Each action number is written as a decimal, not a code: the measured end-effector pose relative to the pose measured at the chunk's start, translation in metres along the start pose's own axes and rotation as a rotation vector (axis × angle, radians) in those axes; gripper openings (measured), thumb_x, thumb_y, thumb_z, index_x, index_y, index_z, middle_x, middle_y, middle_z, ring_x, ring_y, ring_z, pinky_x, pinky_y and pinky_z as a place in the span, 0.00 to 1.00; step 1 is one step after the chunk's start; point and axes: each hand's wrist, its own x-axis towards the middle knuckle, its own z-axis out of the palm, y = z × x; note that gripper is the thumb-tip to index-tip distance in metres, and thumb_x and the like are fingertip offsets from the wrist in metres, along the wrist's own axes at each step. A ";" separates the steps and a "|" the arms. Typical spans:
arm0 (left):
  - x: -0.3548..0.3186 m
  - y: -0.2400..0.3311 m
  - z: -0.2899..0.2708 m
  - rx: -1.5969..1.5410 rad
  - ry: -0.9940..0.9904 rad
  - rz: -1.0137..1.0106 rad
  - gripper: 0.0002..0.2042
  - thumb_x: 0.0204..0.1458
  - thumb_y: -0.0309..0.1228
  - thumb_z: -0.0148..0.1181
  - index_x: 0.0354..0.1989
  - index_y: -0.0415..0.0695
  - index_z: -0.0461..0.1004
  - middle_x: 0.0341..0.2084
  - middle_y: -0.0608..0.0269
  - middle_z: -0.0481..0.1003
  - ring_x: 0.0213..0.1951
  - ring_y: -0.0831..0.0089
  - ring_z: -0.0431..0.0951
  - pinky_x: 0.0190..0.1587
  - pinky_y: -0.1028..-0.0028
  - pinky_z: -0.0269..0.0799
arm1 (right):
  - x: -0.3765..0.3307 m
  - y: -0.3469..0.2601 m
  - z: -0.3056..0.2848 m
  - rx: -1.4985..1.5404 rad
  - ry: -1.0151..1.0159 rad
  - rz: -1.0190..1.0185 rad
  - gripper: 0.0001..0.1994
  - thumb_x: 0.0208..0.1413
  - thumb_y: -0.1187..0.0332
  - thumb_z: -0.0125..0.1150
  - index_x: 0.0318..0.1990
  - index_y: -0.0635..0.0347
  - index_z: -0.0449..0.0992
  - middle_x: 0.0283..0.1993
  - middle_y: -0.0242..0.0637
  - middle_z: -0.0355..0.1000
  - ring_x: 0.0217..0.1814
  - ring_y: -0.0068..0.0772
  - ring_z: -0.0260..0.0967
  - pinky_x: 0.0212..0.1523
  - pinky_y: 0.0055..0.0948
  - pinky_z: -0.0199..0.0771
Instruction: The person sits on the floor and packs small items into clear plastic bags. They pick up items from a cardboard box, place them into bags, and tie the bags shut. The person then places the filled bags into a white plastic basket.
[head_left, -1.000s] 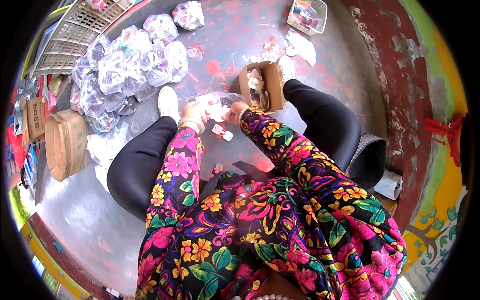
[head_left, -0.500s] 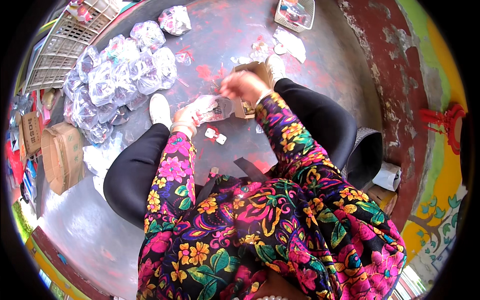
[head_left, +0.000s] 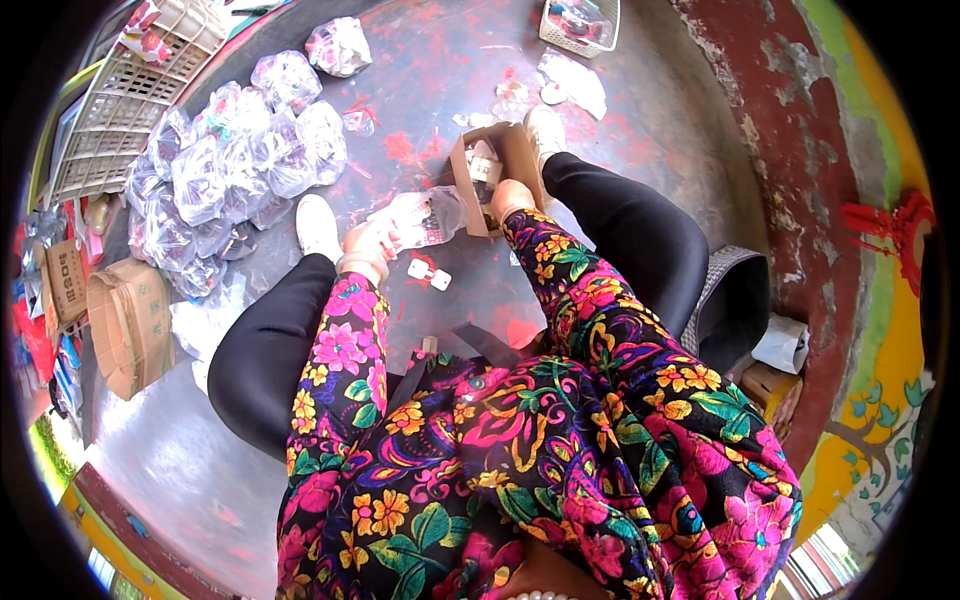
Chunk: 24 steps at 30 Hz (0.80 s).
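My left hand (head_left: 372, 241) is closed on the edge of a clear plastic bag (head_left: 434, 215) with small reddish printing or contents. The bag lies low over the floor between my feet. Just right of it stands an open cardboard box (head_left: 518, 150), and my right hand (head_left: 512, 196) reaches down into it. The fingers are hidden behind the box's wall. Inside the box lies a pale and brown item (head_left: 485, 170) whose kind I cannot make out. A small white and red piece (head_left: 429, 273) lies on the floor below the bag.
Filled, tied plastic bags (head_left: 240, 150) are heaped at the far left beside a white plastic crate (head_left: 140, 100). An open cardboard carton (head_left: 131, 325) stands at left. A white basket (head_left: 580, 27) and white plastic sheeting (head_left: 575, 84) lie at the far side. My shoes flank the work.
My right hand has moved from above the box's left edge down into the box, uncovering the box's interior. My left hand keeps its hold on the bag. The view has shifted slightly.
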 end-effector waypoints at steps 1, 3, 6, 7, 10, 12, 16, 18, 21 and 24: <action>-0.003 0.000 0.002 0.002 -0.004 0.003 0.11 0.52 0.31 0.41 0.38 0.38 0.65 0.22 0.57 0.72 0.20 0.70 0.72 0.15 0.77 0.64 | 0.001 0.002 0.004 0.019 0.007 0.018 0.09 0.43 0.70 0.53 0.30 0.61 0.77 0.35 0.45 0.72 0.41 0.39 0.70 0.40 0.32 0.71; -0.005 -0.001 0.000 -0.002 -0.018 0.008 0.11 0.52 0.32 0.41 0.39 0.39 0.64 0.22 0.57 0.72 0.20 0.70 0.72 0.16 0.77 0.65 | -0.001 -0.001 0.003 0.050 0.023 0.044 0.08 0.43 0.70 0.52 0.29 0.60 0.77 0.34 0.44 0.73 0.40 0.38 0.71 0.39 0.31 0.71; -0.004 -0.002 -0.003 -0.002 -0.037 0.012 0.12 0.52 0.33 0.41 0.41 0.39 0.61 0.22 0.56 0.72 0.20 0.70 0.73 0.16 0.77 0.65 | 0.003 -0.001 0.005 -0.020 0.014 0.004 0.08 0.44 0.70 0.53 0.30 0.61 0.76 0.34 0.44 0.73 0.39 0.38 0.71 0.39 0.31 0.71; -0.006 -0.002 -0.002 -0.002 -0.028 0.014 0.12 0.52 0.33 0.41 0.41 0.38 0.62 0.23 0.56 0.72 0.20 0.70 0.73 0.16 0.77 0.65 | 0.005 0.001 0.007 -0.037 0.015 -0.006 0.08 0.44 0.70 0.53 0.31 0.61 0.76 0.34 0.44 0.72 0.39 0.38 0.71 0.39 0.31 0.72; -0.008 -0.002 -0.002 0.000 -0.011 0.017 0.13 0.52 0.33 0.41 0.41 0.38 0.62 0.23 0.56 0.73 0.20 0.70 0.73 0.16 0.77 0.65 | 0.003 0.002 0.003 -0.016 0.017 -0.001 0.07 0.44 0.71 0.53 0.31 0.60 0.76 0.35 0.44 0.72 0.39 0.38 0.71 0.39 0.31 0.72; -0.007 -0.002 -0.003 0.000 -0.013 0.013 0.13 0.52 0.33 0.41 0.41 0.38 0.62 0.23 0.55 0.73 0.20 0.70 0.73 0.16 0.77 0.65 | -0.001 0.000 -0.006 0.041 0.046 0.031 0.07 0.44 0.71 0.54 0.31 0.60 0.76 0.35 0.44 0.72 0.40 0.39 0.71 0.39 0.32 0.71; -0.001 -0.003 -0.004 -0.005 -0.009 0.003 0.11 0.52 0.32 0.41 0.38 0.38 0.64 0.22 0.56 0.72 0.19 0.70 0.72 0.16 0.78 0.65 | -0.008 -0.011 -0.024 0.049 0.101 0.046 0.08 0.43 0.70 0.55 0.31 0.60 0.76 0.36 0.44 0.72 0.41 0.41 0.70 0.40 0.33 0.71; -0.003 -0.001 -0.002 -0.010 0.004 0.013 0.10 0.52 0.31 0.42 0.36 0.38 0.66 0.20 0.57 0.72 0.19 0.70 0.71 0.15 0.78 0.64 | -0.012 -0.016 -0.044 0.045 0.131 0.033 0.08 0.43 0.69 0.55 0.30 0.61 0.76 0.36 0.45 0.72 0.41 0.41 0.70 0.40 0.33 0.71; -0.003 -0.003 -0.004 -0.033 0.031 0.027 0.10 0.51 0.31 0.42 0.35 0.38 0.67 0.19 0.57 0.72 0.17 0.70 0.71 0.14 0.78 0.63 | -0.019 -0.021 -0.075 0.130 0.255 0.031 0.08 0.42 0.71 0.53 0.30 0.65 0.75 0.32 0.48 0.72 0.36 0.38 0.72 0.31 0.32 0.73; -0.002 0.000 0.001 -0.042 0.021 0.017 0.10 0.51 0.31 0.43 0.33 0.38 0.69 0.18 0.57 0.72 0.16 0.71 0.71 0.12 0.78 0.61 | -0.001 0.006 -0.092 0.673 -0.059 -0.146 0.03 0.42 0.76 0.50 0.26 0.64 0.69 0.22 0.38 0.70 0.20 0.28 0.71 0.13 0.22 0.65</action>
